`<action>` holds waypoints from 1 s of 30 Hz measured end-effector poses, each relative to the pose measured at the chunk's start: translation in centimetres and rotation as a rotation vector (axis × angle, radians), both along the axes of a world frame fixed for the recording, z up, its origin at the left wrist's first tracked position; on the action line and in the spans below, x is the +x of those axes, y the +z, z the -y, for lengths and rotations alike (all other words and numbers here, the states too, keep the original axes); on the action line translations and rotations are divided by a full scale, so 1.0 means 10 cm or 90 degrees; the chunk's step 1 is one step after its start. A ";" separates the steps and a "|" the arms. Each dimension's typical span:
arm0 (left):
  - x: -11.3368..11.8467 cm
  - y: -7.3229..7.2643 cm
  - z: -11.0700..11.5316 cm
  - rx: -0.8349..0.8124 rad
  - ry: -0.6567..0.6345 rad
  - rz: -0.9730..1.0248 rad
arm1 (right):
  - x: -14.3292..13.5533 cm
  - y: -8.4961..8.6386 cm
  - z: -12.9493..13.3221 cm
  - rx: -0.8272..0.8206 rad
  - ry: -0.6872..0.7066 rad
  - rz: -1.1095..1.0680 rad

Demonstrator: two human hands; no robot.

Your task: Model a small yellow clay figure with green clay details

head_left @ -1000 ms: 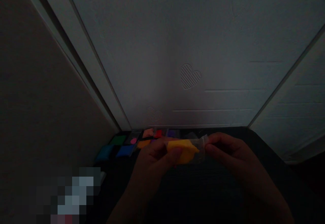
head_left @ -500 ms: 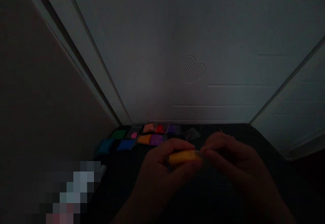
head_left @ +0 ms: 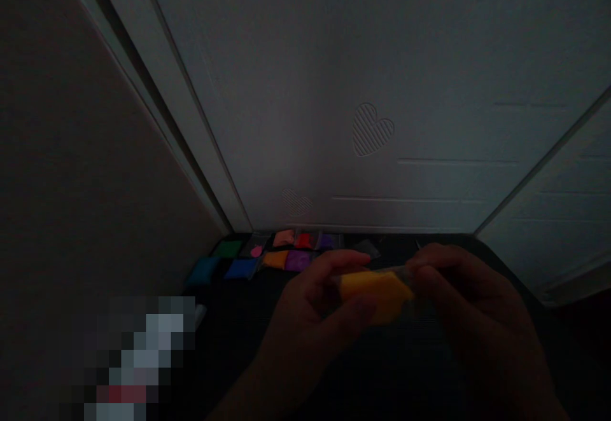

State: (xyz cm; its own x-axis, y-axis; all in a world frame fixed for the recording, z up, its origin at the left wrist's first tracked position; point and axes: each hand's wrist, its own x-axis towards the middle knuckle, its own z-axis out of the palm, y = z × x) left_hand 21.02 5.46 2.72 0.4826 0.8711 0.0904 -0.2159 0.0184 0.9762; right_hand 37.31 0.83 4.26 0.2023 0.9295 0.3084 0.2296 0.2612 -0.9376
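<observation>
The left hand (head_left: 317,313) gripped the yellow packet (head_left: 375,294) above the dark table (head_left: 382,370). The right hand (head_left: 463,294) pinched its clear end, beyond which colored packets (head_left: 241,268) lay near the wall (head_left: 296,122).

My yellow packet (head_left: 375,294) had a clear, faintly glossy plastic film. The white panel (head_left: 305,103) looked matt, with ribbed embossed hearts; the dark table (head_left: 382,370) seemed matt too, though dimness blurred it.
</observation>
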 end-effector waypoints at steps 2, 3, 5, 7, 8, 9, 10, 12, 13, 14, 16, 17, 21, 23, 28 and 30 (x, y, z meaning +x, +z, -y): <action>-0.01 0.01 0.00 0.010 -0.002 0.014 | 0.01 -0.02 0.00 -0.005 -0.023 -0.030; -0.02 0.02 -0.01 0.024 0.004 0.005 | 0.01 -0.02 0.01 -0.001 -0.032 -0.043; -0.03 0.03 0.00 0.063 0.033 -0.034 | -0.02 -0.03 0.01 0.003 -0.043 -0.063; -0.05 0.04 0.00 0.098 0.070 -0.074 | -0.05 -0.04 0.00 0.001 -0.046 -0.074; -0.05 0.04 0.00 0.108 0.084 -0.086 | -0.07 -0.04 0.00 0.001 -0.049 -0.077; -0.05 0.04 -0.01 0.109 0.089 -0.089 | -0.07 -0.04 -0.01 0.000 -0.049 -0.078; -0.05 0.04 -0.01 0.102 0.082 -0.083 | -0.07 -0.04 -0.01 0.002 -0.052 -0.079; -0.03 0.02 -0.02 0.070 0.046 -0.045 | -0.03 -0.06 -0.02 -0.002 -0.056 -0.080; -0.02 0.01 -0.03 0.050 0.017 -0.021 | 0.01 -0.07 -0.03 -0.009 -0.057 -0.084; -0.01 0.00 -0.03 0.028 -0.015 -0.001 | 0.04 -0.09 -0.04 -0.017 -0.057 -0.092; 0.00 -0.01 -0.03 0.006 -0.064 0.005 | 0.11 -0.12 -0.07 -0.032 -0.056 -0.117; 0.00 -0.01 -0.03 0.012 -0.077 -0.016 | 0.14 -0.14 -0.09 -0.034 -0.055 -0.131; 0.00 0.01 0.00 0.082 -0.053 -0.135 | 0.19 -0.18 -0.15 -0.039 -0.042 -0.175; 0.01 0.02 0.00 0.083 -0.042 -0.147 | 0.20 -0.20 -0.17 -0.044 -0.028 -0.178; 0.01 0.01 -0.06 0.079 0.012 -0.130 | 0.26 -0.19 -0.21 -0.074 0.019 -0.099; -0.02 0.00 -0.09 0.098 0.051 -0.144 | 0.31 -0.17 -0.22 -0.096 0.054 -0.033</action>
